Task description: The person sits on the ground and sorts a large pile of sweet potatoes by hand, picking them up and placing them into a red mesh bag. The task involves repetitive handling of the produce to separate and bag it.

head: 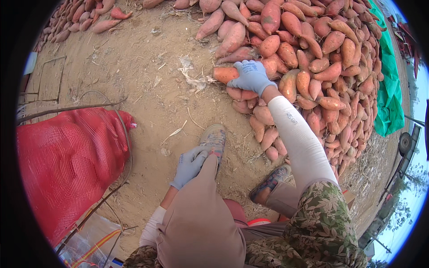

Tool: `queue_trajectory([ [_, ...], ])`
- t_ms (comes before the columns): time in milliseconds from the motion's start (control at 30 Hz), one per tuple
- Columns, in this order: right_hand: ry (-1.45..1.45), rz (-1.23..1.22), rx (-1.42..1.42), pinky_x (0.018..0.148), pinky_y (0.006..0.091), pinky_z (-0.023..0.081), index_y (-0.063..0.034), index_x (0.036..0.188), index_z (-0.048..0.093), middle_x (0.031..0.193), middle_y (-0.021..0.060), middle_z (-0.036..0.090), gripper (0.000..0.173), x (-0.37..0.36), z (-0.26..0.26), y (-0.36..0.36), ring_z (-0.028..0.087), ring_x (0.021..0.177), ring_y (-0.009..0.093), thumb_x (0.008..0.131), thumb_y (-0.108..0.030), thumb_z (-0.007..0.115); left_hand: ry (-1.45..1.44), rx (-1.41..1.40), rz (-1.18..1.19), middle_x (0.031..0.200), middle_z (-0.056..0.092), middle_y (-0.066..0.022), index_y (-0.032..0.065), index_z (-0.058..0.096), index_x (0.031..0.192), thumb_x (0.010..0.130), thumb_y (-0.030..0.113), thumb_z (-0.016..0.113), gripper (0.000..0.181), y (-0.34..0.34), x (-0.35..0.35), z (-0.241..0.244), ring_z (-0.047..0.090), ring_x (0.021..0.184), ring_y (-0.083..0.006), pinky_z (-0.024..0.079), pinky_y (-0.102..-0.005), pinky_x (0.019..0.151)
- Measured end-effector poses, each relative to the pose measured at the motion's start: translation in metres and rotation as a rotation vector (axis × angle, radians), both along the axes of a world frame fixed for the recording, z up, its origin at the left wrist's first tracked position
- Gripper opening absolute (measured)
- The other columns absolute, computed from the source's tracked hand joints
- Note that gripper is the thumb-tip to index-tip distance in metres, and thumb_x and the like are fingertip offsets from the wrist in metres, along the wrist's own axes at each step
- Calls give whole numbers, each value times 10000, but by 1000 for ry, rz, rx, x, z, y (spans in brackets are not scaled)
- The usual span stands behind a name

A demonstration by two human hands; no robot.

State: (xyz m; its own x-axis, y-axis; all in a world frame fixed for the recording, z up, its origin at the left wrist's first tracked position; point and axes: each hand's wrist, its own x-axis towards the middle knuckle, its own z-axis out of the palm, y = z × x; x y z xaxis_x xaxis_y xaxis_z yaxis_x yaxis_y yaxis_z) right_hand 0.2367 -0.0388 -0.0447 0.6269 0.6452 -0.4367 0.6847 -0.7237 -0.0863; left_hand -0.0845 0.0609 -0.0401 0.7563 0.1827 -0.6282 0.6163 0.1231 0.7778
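Note:
My right hand [252, 76], in a light grey-blue work glove, reaches to the near edge of a large heap of sweet potatoes [303, 83]. Its fingers are closed around one orange-red sweet potato [224, 74], whose blunt end sticks out to the left. Other sweet potatoes [239, 93] lie just below that hand. Beside my trouser leg [201, 214], close above a patterned shoe [213, 139], my left hand [190, 165] has its gloved fingers curled in, with nothing visible in them. Part of its grip is hidden by the leg.
A full red mesh sack [73, 157] stands at left inside a thin wire or stick frame [129, 150]. Plastic film [94, 238] lies below it. More sweet potatoes [78, 18] lie at upper left. Dry scraps [192, 75] litter the soil; a green sheet [388, 83] edges the heap.

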Motion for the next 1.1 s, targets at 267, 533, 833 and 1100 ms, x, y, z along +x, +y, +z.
queue_trajectory([
  [267, 906, -486, 931, 936, 320, 427, -5, 1305, 508, 1179, 105, 580, 774, -117, 37, -31, 551, 1068, 215, 743, -486, 734, -99, -50, 96, 1084, 625, -105, -13, 543, 1253, 892, 172, 582, 407, 3, 6, 29, 574, 968, -157, 462, -307, 869],
  [533, 1119, -496, 1174, 1049, 325, 358, 27, 1393, 393, 1356, 131, 485, 758, -204, 90, -31, 461, 1248, 212, 806, -331, 710, -482, -133, 281, 1172, 569, -154, 13, 372, 1368, 805, 159, 690, 663, 0, 13, 87, 620, 923, -172, 534, -291, 737],
  [833, 1251, -438, 1151, 1044, 320, 374, 29, 1401, 377, 1362, 123, 486, 617, -236, 131, -37, 469, 1241, 194, 838, -35, 621, -574, 161, 335, 1211, 575, -129, 25, 414, 1355, 721, 97, 756, 724, -1, -33, 104, 579, 1072, -191, 486, -317, 892],
  [1100, 1115, -461, 1250, 970, 295, 430, 13, 1300, 514, 1224, 111, 586, 460, -248, 166, -64, 536, 1151, 183, 914, -225, 592, -660, 255, 291, 1224, 568, -124, 17, 427, 1348, 715, 56, 755, 714, -1, -43, 131, 578, 1067, -185, 482, -316, 908],
])
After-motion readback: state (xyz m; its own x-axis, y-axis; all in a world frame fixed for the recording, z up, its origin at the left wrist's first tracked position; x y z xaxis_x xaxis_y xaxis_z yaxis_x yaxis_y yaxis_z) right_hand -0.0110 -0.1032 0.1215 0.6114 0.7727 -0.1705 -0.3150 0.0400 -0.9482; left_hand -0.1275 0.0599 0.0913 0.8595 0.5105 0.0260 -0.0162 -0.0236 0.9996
